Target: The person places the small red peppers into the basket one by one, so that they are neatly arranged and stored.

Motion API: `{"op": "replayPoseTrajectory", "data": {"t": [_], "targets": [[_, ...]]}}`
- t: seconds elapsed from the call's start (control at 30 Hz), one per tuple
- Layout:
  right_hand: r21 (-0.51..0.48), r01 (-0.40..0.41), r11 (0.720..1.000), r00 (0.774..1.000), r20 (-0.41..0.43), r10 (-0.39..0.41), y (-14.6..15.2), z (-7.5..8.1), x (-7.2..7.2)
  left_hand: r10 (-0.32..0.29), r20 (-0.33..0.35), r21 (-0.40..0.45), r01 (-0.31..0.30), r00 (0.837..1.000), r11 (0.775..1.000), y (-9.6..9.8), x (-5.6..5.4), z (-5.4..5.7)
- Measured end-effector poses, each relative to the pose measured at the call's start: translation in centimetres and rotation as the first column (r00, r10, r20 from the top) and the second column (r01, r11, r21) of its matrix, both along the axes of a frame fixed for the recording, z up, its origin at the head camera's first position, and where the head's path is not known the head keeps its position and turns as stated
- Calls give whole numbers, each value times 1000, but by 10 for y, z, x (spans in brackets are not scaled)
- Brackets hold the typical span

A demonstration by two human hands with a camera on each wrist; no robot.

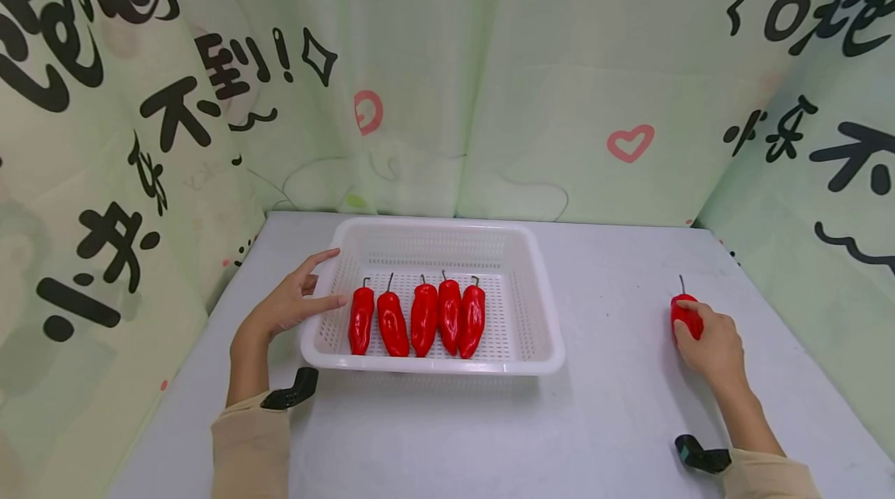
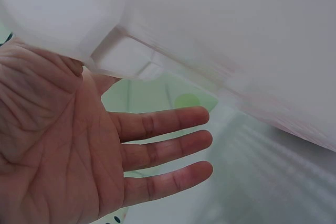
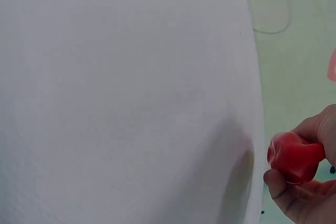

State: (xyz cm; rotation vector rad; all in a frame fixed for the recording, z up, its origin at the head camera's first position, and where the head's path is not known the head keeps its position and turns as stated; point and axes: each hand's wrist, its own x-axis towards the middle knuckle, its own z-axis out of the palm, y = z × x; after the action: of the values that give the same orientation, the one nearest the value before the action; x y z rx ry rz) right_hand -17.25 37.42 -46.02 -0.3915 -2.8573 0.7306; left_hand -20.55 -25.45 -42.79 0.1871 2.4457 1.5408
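Several glossy red chili peppers (image 1: 423, 320) lie side by side in a white plastic basket (image 1: 433, 366), their dark stems toward its far side. My left hand (image 1: 294, 303) is at the basket's left rim, with the thumb and one finger touching it. In the left wrist view, three fingers (image 2: 168, 149) of that hand stretch out straight and spread beneath the basket's edge. Far to the right, my right hand (image 1: 716, 347) holds another red chili pepper (image 1: 685, 318) between thumb and fingers, its stem pointing away. The right wrist view shows this pepper's rounded end.
A white-covered table (image 1: 615, 421) carries everything. Pale green curtains (image 1: 559, 79) with black writing and pink hearts enclose its back and both sides. Black wrist devices (image 1: 292, 390) are strapped over beige sleeves (image 1: 250, 448).
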Motion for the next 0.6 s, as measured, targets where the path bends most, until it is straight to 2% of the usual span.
{"op": "replayPoseTrajectory", "data": {"t": [0.6], "targets": [[8, -56, 998, 993, -102, 57, -21, 9, 2, -3, -6, -10, 3, 1000, 1000, 0, -1, -1]]}}
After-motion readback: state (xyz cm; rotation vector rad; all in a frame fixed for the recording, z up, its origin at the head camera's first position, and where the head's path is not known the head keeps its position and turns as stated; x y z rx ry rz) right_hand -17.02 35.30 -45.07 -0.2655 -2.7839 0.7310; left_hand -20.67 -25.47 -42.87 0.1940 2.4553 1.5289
